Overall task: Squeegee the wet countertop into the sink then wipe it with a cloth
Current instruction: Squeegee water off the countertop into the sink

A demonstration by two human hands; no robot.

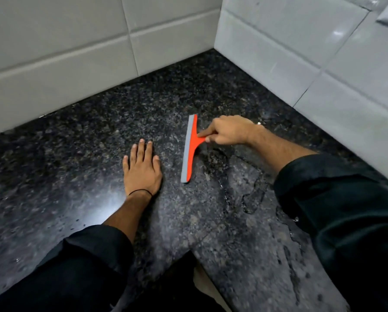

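Observation:
An orange squeegee (190,149) with a grey rubber blade rests blade-down on the dark speckled granite countertop (87,140), its blade running near to far. My right hand (230,132) grips its short handle from the right. My left hand (142,168) lies flat on the counter, fingers spread, just left of the blade and apart from it. Water film and puddles (251,194) sit on the stone to the right of the squeegee. No sink and no cloth are in view.
White tiled walls (76,52) meet in a corner (214,47) behind the counter, closing it off at the back and right. The counter's front edge (195,255) runs below my arms. Small droplets (76,224) dot the left part.

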